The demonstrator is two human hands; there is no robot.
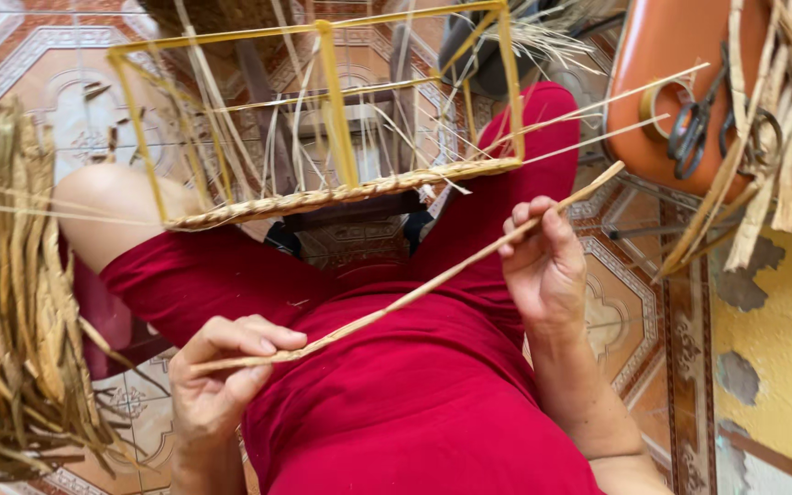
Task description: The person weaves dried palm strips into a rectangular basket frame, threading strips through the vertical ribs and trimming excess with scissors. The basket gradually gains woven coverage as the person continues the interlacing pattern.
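Observation:
A long twisted straw strand (414, 291) runs slantwise across my lap, over red trousers (396, 385). My left hand (222, 367) pinches its lower end between thumb and fingers. My right hand (543, 261) grips the strand nearer its upper end. Above my knees rests a yellow box-shaped wire frame (332, 101) with a braided straw band (341, 194) along its lower edge and thin straw strands hanging through it.
A thick bundle of dried straw (11, 302) lies at my left. An orange stool (680, 82) at the upper right carries scissors (694, 124), a tape roll (660, 103) and more straw strips (763, 137). Patterned floor tiles (634, 302) lie underneath.

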